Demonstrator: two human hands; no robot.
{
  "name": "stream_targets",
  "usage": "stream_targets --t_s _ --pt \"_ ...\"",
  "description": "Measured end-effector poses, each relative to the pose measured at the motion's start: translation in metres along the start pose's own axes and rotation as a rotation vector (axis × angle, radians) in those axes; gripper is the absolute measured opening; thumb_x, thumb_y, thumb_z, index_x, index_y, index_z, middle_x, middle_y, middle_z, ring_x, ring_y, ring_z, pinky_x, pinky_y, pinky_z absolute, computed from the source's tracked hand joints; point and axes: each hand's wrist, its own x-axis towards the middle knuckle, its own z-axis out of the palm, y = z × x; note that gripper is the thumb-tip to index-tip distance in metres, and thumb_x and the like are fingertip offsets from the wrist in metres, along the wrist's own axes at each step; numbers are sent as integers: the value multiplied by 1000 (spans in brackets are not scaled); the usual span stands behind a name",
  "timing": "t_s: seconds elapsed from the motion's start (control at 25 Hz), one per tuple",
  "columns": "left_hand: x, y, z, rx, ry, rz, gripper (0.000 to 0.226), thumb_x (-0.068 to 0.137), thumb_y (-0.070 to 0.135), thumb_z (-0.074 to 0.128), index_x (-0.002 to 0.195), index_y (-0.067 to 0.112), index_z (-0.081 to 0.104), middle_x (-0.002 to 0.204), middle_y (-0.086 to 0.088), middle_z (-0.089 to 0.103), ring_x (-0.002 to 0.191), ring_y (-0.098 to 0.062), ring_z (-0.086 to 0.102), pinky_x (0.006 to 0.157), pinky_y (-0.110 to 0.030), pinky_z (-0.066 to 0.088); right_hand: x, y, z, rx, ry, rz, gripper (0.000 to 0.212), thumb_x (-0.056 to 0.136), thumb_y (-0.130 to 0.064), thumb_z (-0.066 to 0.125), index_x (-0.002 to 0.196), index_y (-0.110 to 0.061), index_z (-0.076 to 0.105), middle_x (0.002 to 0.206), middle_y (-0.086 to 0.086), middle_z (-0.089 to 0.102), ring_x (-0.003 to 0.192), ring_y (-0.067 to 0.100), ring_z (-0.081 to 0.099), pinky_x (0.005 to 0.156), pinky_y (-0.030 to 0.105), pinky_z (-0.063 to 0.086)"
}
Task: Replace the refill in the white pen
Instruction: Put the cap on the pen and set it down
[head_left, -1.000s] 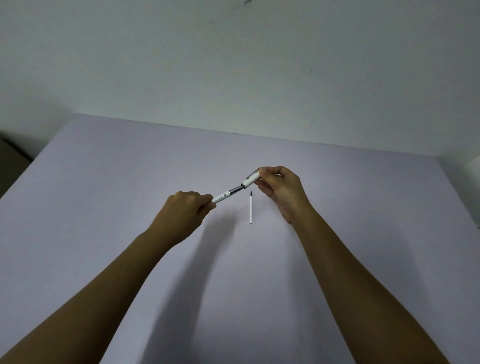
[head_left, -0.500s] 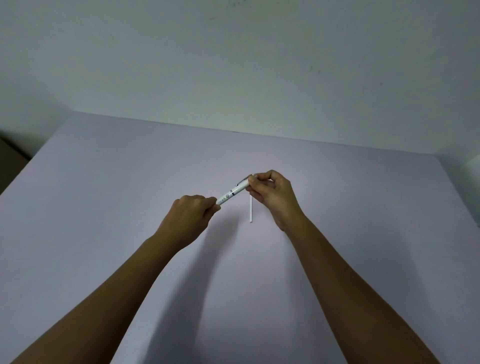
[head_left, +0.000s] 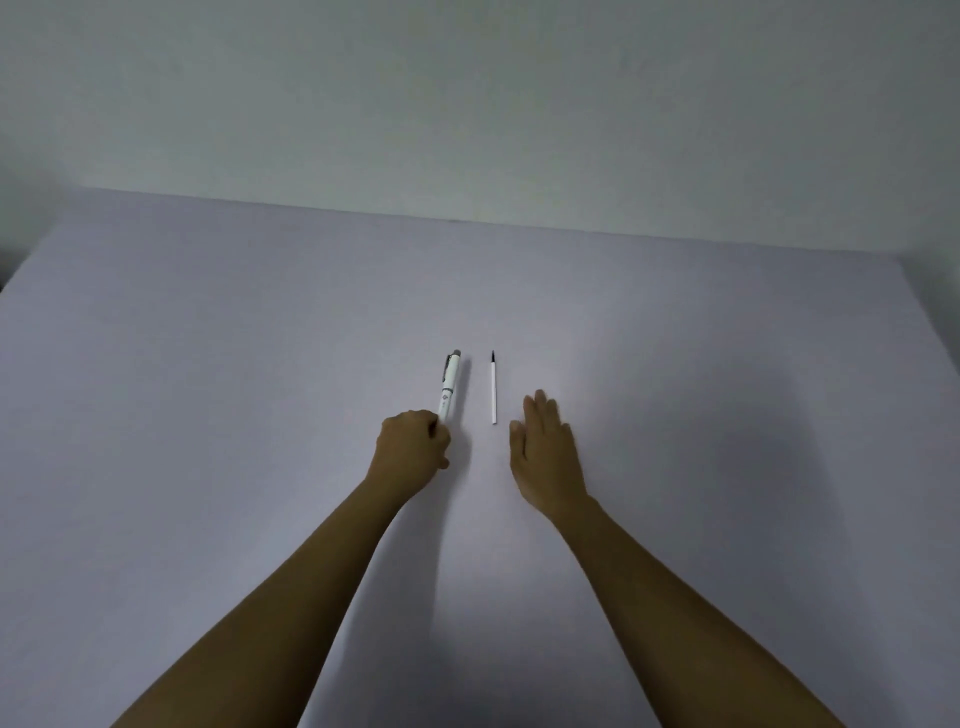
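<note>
A second ago both hands held the white pen in the air, its two halves pulled apart with a dark core showing between them; half a second ago the halves were pushed together. Now the pen lies whole on the tabletop, clip end pointing far, and only the left hand remains on it, curled closed around its near end. The right hand has let go and is flat and open, fingers stretched, holding nothing, just right of the loose refill. That refill, a thin white stick with a dark tip pointing far, lies in the same place as before, parallel to the pen and just to its right, touching neither hand.

Judging by this, the pen has been closed up around a refill and set down, so the loose stick is most likely the old one and the job looks all but finished; only the release of the left hand seems left. Which refill is inside cannot be seen.

The tabletop is a plain pale lilac sheet, otherwise bare, butting against a blank greyish wall at the far side. The light is dim, and both forearms cast soft shadows
</note>
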Motion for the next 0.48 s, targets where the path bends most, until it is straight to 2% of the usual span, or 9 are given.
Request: stream_targets --t_s 0.12,0.2,0.28,0.4,0.48 --pt "21 -1 16 25 0 -46 30 92 11 43 65 6 53 75 -16 70 74 -31 71 55 -25 43 7 19 17 -223 -22 -59 56 100 -32 23 149 -7 11 161 11 4 148 23 2 119 41 6" --pt "33 0 25 70 28 -49 28 93 12 42 79 -5 60 84 -22 72 77 -34 69 66 -35 50 8 28 26 -276 -1 -78 59 99 -34 25 149 -8 8 160 10 3 148 23 2 119 41 7" --pt "42 1 32 150 82 -27 31 93 12 40 83 -8 61 87 -24 70 80 -37 65 71 -41 51 7 32 35 -305 49 -93 60 98 -35 26 149 -9 8 160 9 5 148 23 4 119 41 8" --pt "49 -1 39 321 163 26 34 96 15 37 85 -7 60 85 -24 66 69 -34 55 61 -38 40 7 34 41 -330 81 -94 61 97 -37 26 149 -10 7 160 8 6 148 22 5 118 38 4" --pt "53 -1 46 350 189 21 34 96 17 36 87 -5 60 85 -22 65 64 -28 48 58 -33 35 8 36 42 -335 92 -92 61 97 -38 25 149 -11 7 160 7 7 148 21 5 117 36 2"
